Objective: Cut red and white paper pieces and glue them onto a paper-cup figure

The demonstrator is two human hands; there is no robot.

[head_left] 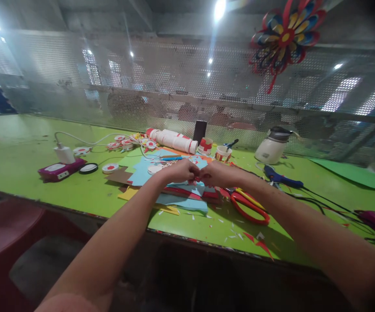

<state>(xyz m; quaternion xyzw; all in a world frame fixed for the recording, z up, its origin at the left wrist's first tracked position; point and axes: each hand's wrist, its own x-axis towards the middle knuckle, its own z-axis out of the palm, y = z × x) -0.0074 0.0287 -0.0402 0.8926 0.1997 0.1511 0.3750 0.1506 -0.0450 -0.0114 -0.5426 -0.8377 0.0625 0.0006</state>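
Observation:
My left hand and my right hand meet over a pile of coloured paper on the green table. The fingers of both hands are closed and pinched together, fingertips almost touching. A small reddish bit shows between them, too small to name. Beside my right wrist lie scissors with red handles and something yellow alongside. Blue and orange pens rest on the paper just beyond my left hand. A white round piece lies left of that hand.
A glue gun with its cable lies to the right, near a white kettle. Stacked paper cups lie at the back. At left stands a purple power strip with a white charger. Paper scraps litter the front edge.

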